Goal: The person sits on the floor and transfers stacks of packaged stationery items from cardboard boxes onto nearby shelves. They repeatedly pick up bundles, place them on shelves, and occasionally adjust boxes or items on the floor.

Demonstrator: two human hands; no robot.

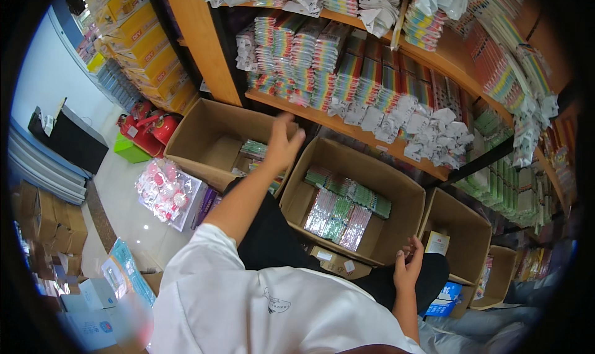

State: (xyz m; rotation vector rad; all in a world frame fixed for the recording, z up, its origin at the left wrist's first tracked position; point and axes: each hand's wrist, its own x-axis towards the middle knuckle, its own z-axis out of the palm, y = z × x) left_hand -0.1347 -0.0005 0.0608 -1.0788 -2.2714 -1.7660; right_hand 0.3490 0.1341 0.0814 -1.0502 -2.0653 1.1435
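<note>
My left hand is raised over the gap between two cardboard boxes, its fingers apart and nothing seen in them. Below it on the left, an open cardboard box holds a few small plastic-wrapped packs. In front of me, the middle cardboard box has rows of shiny green, pink and silver wrapped packs on its bottom. My right hand hovers by my right knee near that box's corner, with its fingers loosely bent, the thumb apart, and no object visible in it.
Wooden shelves full of wrapped pencil-like packs rise beyond the boxes. Another open box stands at the right. Red fire extinguishers, a bag of pink-and-white items and stacked yellow cartons are on the left.
</note>
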